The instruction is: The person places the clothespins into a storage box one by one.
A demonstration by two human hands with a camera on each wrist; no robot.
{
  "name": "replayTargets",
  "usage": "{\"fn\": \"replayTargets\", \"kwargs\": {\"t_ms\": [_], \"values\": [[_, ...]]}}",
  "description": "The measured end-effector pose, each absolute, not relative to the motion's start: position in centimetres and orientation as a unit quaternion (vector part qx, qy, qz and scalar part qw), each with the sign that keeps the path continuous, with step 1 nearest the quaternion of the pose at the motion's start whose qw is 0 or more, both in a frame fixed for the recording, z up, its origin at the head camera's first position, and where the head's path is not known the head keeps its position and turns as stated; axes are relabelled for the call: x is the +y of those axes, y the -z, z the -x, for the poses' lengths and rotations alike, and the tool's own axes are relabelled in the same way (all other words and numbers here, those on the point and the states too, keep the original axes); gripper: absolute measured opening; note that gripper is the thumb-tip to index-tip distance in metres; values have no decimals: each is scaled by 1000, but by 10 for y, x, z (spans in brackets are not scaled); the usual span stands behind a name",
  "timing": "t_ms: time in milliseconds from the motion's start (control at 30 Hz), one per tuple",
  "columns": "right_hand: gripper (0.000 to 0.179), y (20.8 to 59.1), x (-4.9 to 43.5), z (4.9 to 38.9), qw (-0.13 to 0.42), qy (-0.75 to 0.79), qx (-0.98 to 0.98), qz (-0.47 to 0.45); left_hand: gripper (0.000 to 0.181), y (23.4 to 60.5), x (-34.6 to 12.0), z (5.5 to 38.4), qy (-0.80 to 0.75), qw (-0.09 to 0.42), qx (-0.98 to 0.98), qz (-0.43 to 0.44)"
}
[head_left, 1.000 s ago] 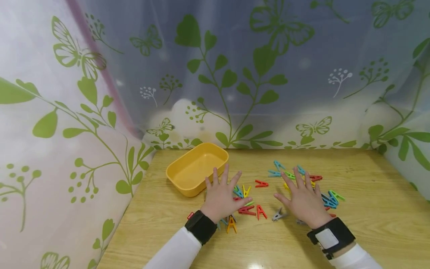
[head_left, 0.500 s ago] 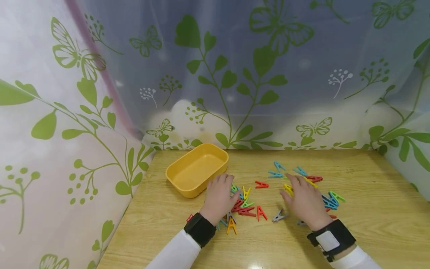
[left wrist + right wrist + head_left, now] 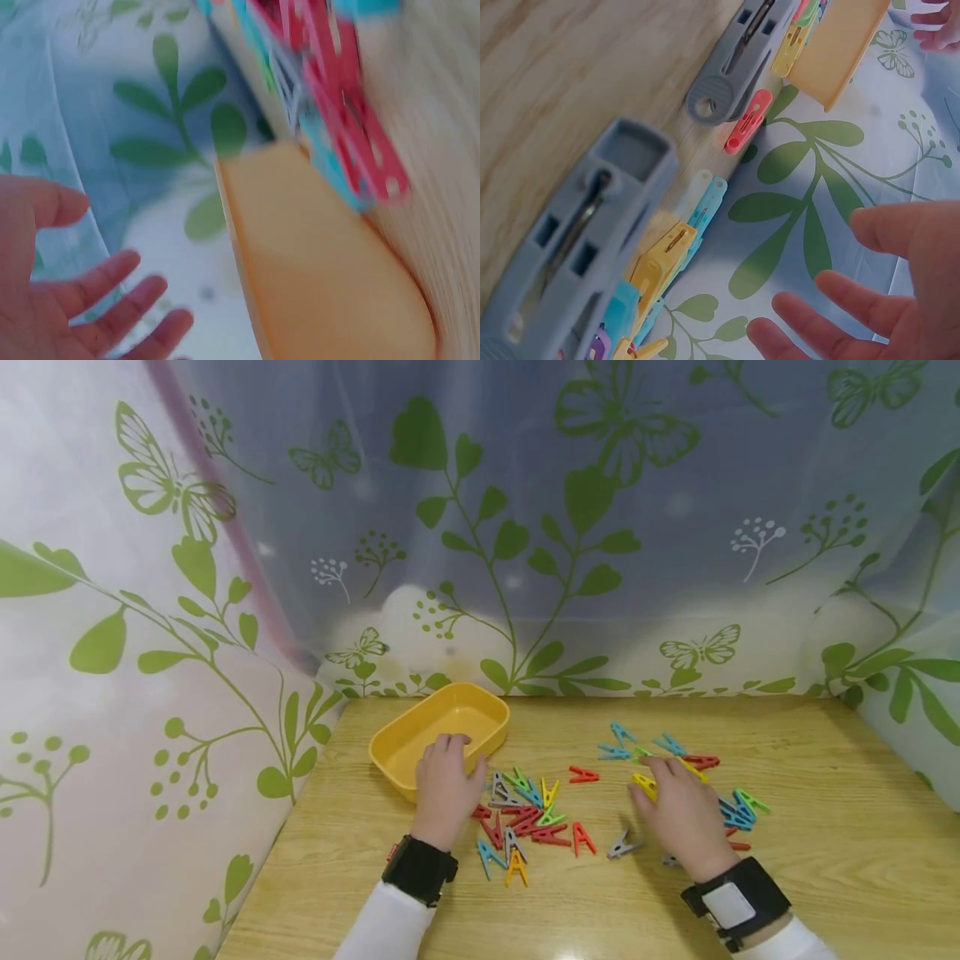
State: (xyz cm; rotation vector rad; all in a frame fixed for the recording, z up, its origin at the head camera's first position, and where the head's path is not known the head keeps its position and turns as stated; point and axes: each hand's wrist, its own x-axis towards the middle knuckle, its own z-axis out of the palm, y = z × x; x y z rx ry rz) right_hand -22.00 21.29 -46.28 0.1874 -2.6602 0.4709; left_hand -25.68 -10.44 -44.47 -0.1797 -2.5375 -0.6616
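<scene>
My left hand (image 3: pixel 444 789) hovers at the near side of a yellow plastic basin (image 3: pixel 401 750), in front of its rim. In the left wrist view, its fingers (image 3: pixel 120 270) are spread and hold nothing. Just right of that hand lies a pile of coloured clothespins (image 3: pixel 525 817) in red, grey, green, blue and yellow. My right hand (image 3: pixel 684 817) is over a second group, nearest a yellow clothespin (image 3: pixel 645 786). Seen from the right wrist, its fingers (image 3: pixel 817 315) are loosely bent and empty; grey clothespins (image 3: pixel 585 232) loom close. The right palm hides part of that group.
Between the groups lie single clothespins: a red one (image 3: pixel 583 775) and a grey one (image 3: pixel 622 844). Blue clothespins (image 3: pixel 738 812) sit beyond the right hand. A printed curtain (image 3: pixel 525 568) rises along the back and left edges of the wooden table (image 3: pixel 330 860).
My left hand has moved left from over its clothespin pile to the basin, uncovering the pile. The right hand's spread fingers have drawn in and lowered; it stays over its group.
</scene>
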Motion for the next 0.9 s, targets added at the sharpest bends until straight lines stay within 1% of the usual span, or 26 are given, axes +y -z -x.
{"fn": "replayTargets", "kwargs": {"t_ms": [67,167,267,333,433,500,633,700,767,900], "values": [[46,462,212,220,212,-171,-960,-63,36,444,-120,261,258,268,-928,24],[46,461,211,219,207,-172,-961,-57,45,443,-145,265,283,261,-922,-47],[45,461,212,219,212,-172,-960,-56,57,443,-168,266,299,231,-920,-107],[45,462,212,219,218,-172,-959,-58,64,446,-182,266,303,208,-920,-132],[43,464,212,219,223,-173,-957,-60,67,450,-196,264,311,183,-921,-147],[43,465,212,219,225,-174,-957,-61,69,451,-202,262,319,155,-923,-150],[42,467,212,220,230,-174,-955,-66,66,452,-211,261,346,93,-922,-150],[42,467,212,221,231,-173,-955,-68,62,454,-213,261,356,76,-920,-147],[42,468,212,221,227,-173,-956,-67,55,456,-214,262,363,78,-918,-137],[43,468,212,223,222,-175,-957,-62,46,459,-215,265,371,99,-915,-122]]}}
